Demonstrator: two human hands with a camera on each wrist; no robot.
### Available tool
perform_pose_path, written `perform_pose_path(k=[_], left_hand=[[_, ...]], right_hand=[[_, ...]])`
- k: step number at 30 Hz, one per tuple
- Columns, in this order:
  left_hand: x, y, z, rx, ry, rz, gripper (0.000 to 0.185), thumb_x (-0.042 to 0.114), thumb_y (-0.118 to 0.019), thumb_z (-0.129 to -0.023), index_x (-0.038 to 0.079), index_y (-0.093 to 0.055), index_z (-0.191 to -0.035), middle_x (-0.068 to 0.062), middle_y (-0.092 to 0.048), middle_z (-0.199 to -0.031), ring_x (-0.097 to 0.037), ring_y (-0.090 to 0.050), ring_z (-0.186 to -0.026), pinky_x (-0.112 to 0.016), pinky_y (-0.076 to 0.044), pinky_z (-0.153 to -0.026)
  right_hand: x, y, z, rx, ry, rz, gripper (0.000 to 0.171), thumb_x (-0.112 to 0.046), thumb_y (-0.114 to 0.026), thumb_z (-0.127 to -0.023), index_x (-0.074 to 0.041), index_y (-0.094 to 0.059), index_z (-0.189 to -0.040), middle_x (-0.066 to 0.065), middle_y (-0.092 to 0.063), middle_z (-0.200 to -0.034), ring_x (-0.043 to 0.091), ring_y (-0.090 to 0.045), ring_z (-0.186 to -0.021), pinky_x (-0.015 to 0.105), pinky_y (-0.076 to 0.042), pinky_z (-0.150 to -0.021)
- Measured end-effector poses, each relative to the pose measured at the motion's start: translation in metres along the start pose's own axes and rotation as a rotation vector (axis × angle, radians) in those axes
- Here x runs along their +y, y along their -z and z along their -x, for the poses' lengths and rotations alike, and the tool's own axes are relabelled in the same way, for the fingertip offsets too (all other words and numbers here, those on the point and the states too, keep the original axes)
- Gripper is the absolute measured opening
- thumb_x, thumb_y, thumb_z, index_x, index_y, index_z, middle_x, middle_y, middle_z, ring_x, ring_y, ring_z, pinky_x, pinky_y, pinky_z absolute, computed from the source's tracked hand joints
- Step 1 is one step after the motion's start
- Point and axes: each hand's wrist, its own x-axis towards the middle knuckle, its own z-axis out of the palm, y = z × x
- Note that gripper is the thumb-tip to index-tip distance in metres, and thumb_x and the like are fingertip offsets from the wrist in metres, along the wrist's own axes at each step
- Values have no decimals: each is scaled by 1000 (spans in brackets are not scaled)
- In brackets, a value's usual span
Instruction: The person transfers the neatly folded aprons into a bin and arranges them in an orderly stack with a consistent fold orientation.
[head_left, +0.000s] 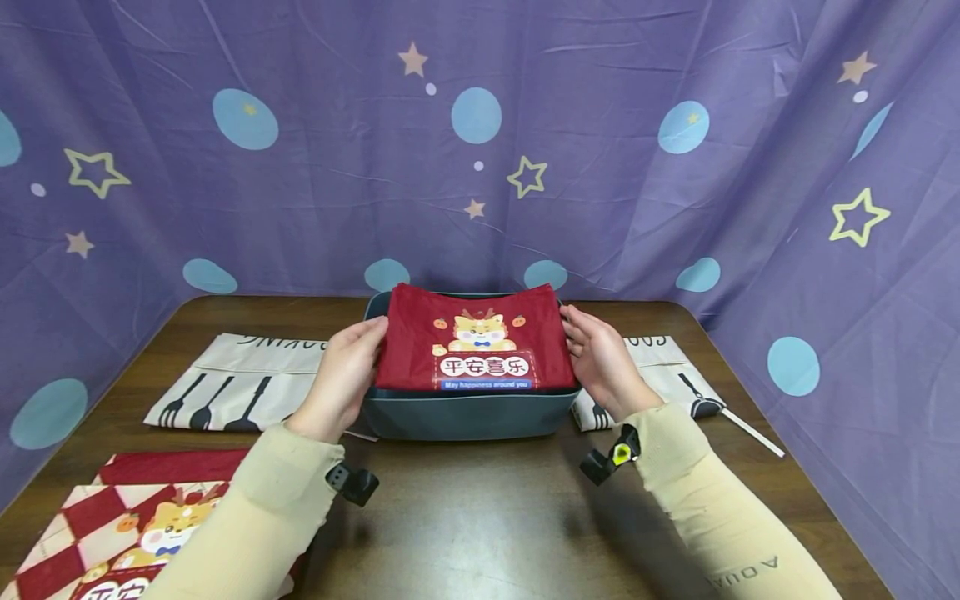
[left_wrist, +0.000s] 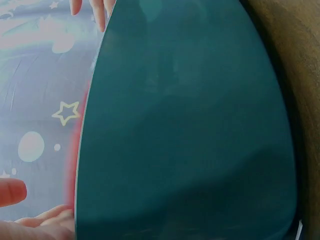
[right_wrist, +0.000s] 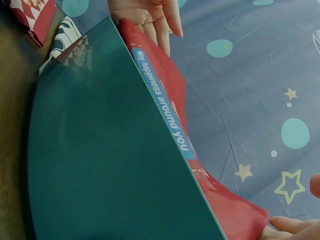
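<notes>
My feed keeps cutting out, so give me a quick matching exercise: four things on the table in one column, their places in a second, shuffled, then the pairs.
Things:
1. red cloth
2. teal bin
3. checked cloth
4. white stick

Places:
A. near left corner of the table
B. middle of the table, between the left hand and right hand
C. held at both sides on top of the bin
D. right side, past the fork-print cloth

Pairs: 1-C, 2-B, 3-A, 4-D
</notes>
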Motion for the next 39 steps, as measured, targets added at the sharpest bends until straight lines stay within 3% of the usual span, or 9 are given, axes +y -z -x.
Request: perform_pose_path(k=[3, 5, 7, 13, 18, 23, 28, 36, 39], left_hand=[[2, 1, 1, 12, -7, -27, 54, 24, -38, -108, -5, -28, -152, -20, -40, -152, -24, -43, -140, -35, -34, -118], [3, 3, 2, 14, -17, -45, 56, 24, -38, -108, -5, -25, -153, -21, -34, -157, -28, -33, -147, -41, -26, -122], [5, 5, 3, 16, -21, -58, 56, 25, -39, -108, -4, -25, -154, -21, -35, -157, -28, -32, -148, -41, -26, -122], [8, 6, 7, 1, -10, -88, 57, 30, -39, -108, 1, -26, -155, -16, -37, -158, -27, -37, -145, -38, -31, -120], [7, 6, 9, -9, -15, -104, 58, 32, -39, -108, 1, -26, -155, -15, -38, -157, -27, -41, -143, -38, -34, -118], [6, 5, 12, -10, -37, -117, 56, 31, -39, -108, 1, -29, -154, -14, -41, -156, -28, -46, -140, -37, -38, -115], [8, 4, 15, -3, -64, -123, 55, 32, -43, -106, 2, -34, -152, -15, -46, -152, -26, -54, -132, -33, -43, -109], [11, 5, 21, -8, -85, -111, 55, 34, -48, -105, 3, -39, -149, -18, -48, -149, -21, -60, -125, -28, -48, -103], [12, 5, 23, -9, -101, -101, 54, 33, -48, -105, 2, -40, -148, -19, -49, -147, -12, -65, -115, -25, -50, -99]], right_hand=[[0, -1, 0, 11, 9, 0, 55, -22, -33, -108, 2, -18, -155, 20, -22, -162, 30, -27, -146, 39, -23, -122], [1, -1, 1, 23, 27, 8, 54, -20, -34, -108, 5, -19, -153, 22, -24, -161, 32, -26, -147, 40, -24, -123], [1, 0, 1, 34, 48, 16, 54, -18, -36, -107, 6, -19, -152, 24, -25, -160, 33, -26, -148, 40, -24, -123], [2, 3, 3, 22, 66, 23, 55, -16, -35, -108, 8, -16, -153, 23, -24, -161, 35, -26, -148, 41, -22, -124], [2, 3, 6, 16, 65, 43, 55, -17, -36, -108, 6, -18, -154, 21, -28, -160, 34, -37, -143, 40, -28, -122], [2, 1, 9, 11, 74, 67, 53, -18, -36, -108, 5, -21, -153, 21, -32, -158, 22, -54, -124, 40, -33, -119], [0, 0, 13, 11, 77, 76, 51, -21, -39, -108, 1, -27, -152, 19, -39, -155, 12, -64, -110, 38, -38, -116], [-2, -6, 19, -26, 78, 80, 52, -22, -41, -107, -2, -28, -153, 19, -42, -154, 16, -65, -113, 40, -41, -113], [-2, -9, 21, -37, 89, 79, 50, -22, -42, -107, -3, -31, -152, 18, -44, -153, 20, -64, -118, 38, -44, -111]])
